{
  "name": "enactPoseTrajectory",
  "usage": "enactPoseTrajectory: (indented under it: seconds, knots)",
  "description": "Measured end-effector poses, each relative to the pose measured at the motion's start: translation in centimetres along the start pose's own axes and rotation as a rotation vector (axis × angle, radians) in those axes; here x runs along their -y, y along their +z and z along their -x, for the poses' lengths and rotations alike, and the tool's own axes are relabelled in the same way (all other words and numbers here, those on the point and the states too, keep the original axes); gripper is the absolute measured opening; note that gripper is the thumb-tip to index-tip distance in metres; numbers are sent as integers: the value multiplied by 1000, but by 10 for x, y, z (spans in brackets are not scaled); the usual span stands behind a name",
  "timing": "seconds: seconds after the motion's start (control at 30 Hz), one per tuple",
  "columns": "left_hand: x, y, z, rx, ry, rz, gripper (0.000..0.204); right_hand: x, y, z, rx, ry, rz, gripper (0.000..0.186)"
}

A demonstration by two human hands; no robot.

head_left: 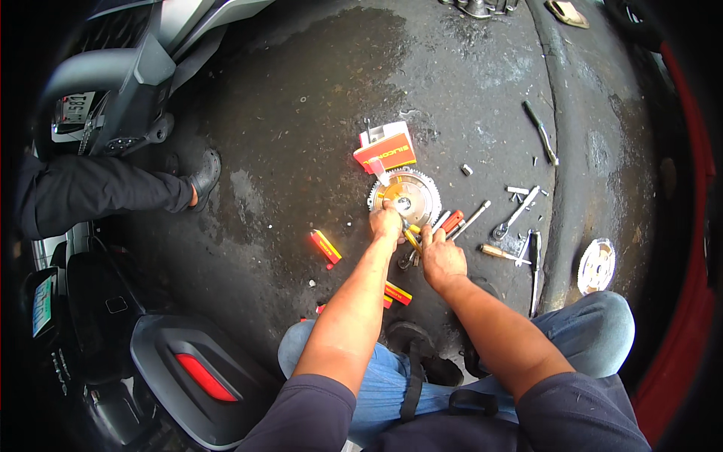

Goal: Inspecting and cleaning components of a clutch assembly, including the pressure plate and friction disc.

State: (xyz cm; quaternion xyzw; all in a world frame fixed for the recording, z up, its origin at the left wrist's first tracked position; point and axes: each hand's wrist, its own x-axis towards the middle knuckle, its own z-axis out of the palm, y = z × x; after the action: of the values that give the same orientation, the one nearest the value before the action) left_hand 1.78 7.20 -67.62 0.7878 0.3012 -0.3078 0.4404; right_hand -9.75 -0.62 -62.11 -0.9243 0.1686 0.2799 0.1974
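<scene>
A round metal disc point(422, 197) with a toothed rim lies in front of me, its near part next to a red and white open box. My left hand point(385, 224) is closed at the disc's near left rim, and its fingertips reach over the face. Just right of it, my right hand point(443, 260) has its fingers stretched out over a bunch of hand tools. Among these are a yellow handle point(412, 239), a red handle point(452, 221) and a long metal bar point(473, 218). Whether a fingertip touches the yellow handle is hard to tell.
The box point(392, 151) stands beyond the disc. Red-yellow small cartons point(326, 246) lie left. A ratchet point(514, 217), a wooden-handled screwdriver point(497, 252) and a second toothed disc point(597, 266) are on the right. Another person's leg point(113, 188) and a motorcycle point(113, 83) are at left.
</scene>
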Motion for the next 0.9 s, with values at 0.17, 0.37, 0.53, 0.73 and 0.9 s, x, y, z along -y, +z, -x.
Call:
enactPoseTrajectory:
  seconds: [0.17, 0.37, 0.53, 0.73, 0.9]
  knots:
    - [-3, -13, 0, 135, 76, -85, 52, -8, -17, -6, 196, -18, -174, 49]
    - [-3, -23, -15, 296, 56, -19, 56, -17, -7, -21, 206, -98, -357, 57]
    - [-3, -28, -19, 354, 15, 1, 58, -21, 5, -28, 145, -198, -452, 64]
    - [-10, -30, -17, 390, -2, -1, 62, -22, 7, -31, 203, -207, -601, 71]
    - [-15, -24, -5, 327, 42, 87, 50, -26, -4, -31, 370, -151, -798, 64]
